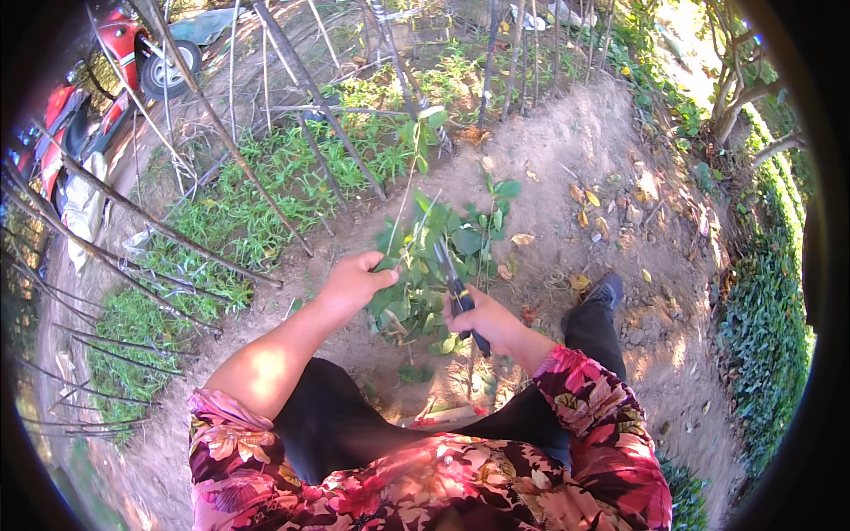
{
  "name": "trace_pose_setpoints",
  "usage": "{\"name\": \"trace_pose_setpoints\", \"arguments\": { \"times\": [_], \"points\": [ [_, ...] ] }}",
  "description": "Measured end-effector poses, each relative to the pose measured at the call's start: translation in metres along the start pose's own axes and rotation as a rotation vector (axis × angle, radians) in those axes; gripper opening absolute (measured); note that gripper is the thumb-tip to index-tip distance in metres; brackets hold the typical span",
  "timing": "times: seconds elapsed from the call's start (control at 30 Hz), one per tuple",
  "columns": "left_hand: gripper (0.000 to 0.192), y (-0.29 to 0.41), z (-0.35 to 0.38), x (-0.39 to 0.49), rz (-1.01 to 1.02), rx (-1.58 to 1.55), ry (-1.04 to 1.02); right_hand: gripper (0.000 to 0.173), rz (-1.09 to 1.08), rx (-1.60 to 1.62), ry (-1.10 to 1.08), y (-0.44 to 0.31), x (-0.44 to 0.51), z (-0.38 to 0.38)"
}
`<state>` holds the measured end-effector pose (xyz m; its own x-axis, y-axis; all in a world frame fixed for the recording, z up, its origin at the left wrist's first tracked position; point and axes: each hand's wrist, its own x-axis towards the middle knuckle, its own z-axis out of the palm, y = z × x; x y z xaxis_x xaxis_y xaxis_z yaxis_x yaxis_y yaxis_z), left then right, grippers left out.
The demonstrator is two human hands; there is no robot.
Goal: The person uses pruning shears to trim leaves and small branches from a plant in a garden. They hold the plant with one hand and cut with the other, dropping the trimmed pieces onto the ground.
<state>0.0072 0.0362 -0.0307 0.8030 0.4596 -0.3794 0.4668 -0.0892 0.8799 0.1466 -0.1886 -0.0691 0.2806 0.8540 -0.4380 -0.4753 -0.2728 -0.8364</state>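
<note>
My left hand (359,279) grips a thin pale stem (405,199) between thumb and fingers. The stem rises away from me and bears a few green leaves (433,118) at its far end. Pruning shears (458,292) with dark handles are in my right hand (488,318), their blades pointing forward, up and slightly left. Whether the blades touch a stem is unclear. Beneath and between both hands lies a heap of leafy green cuttings (425,279) on bare soil, partly hidden by my hands.
Leaning wooden poles (219,143) stand over a green plant bed (232,192) to the left. A red motorcycle (123,50) is parked at the far left, near a white sack (86,199). Dry leaves (522,239) dot the soil. A low hedge (764,345) and a tree (730,99) border the right.
</note>
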Motion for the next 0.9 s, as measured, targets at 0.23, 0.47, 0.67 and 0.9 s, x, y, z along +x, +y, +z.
{"name": "trace_pose_setpoints", "arguments": {
  "times": [0.23,0.47,0.67,0.9],
  "points": [
    [0.017,0.008,0.008,-0.004,0.043,0.103,-0.001,0.03,-0.062,-0.246,0.035,0.001,-0.009,0.016],
    [0.016,0.019,0.019,-0.006,0.046,0.209,0.006,0.023,-0.016,-0.069,0.046,-0.006,-0.01,0.019],
    [0.016,0.015,0.019,0.0,0.016,0.138,-0.014,0.022,0.015,-0.058,0.072,-0.017,-0.015,0.019],
    [0.015,0.003,0.018,0.005,0.062,0.259,0.022,0.021,0.036,0.092,0.119,-0.018,-0.014,0.017]
  ]
}}
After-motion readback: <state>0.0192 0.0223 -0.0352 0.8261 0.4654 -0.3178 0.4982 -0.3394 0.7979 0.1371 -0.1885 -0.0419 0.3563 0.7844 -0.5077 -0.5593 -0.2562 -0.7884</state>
